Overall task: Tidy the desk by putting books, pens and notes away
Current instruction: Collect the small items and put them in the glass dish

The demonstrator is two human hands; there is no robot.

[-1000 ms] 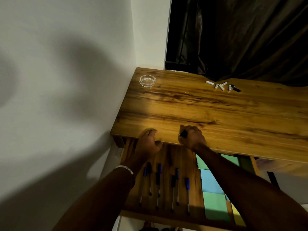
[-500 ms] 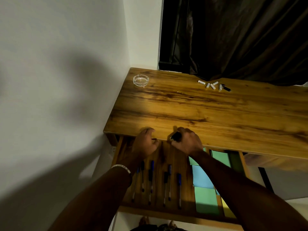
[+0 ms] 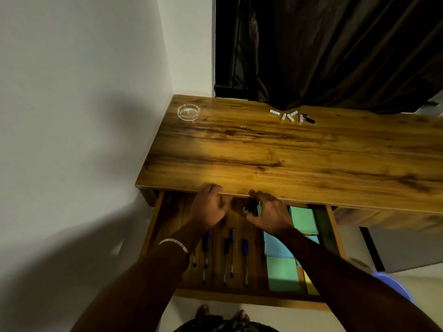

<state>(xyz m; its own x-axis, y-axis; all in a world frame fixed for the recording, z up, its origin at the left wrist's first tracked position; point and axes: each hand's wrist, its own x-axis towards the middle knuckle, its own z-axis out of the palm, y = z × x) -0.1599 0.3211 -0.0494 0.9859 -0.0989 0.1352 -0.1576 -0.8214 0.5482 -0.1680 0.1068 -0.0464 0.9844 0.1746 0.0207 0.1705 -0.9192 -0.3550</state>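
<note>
Inside the open wooden drawer [image 3: 155,226]: five blue-capped pens [image 3: 231,255] in a row, four flat paper notes [image 3: 282,271], green, blue and yellow, to their right. Above the pens, right hand [image 3: 271,216] pinching a small black boxy object [image 3: 250,208]; left hand [image 3: 208,207] curled, grip unclear. Behind the drawer, on the grained desktop [image 3: 287,159]: one round glass ashtray [image 3: 187,112], six small batteries [image 3: 291,116].
</note>
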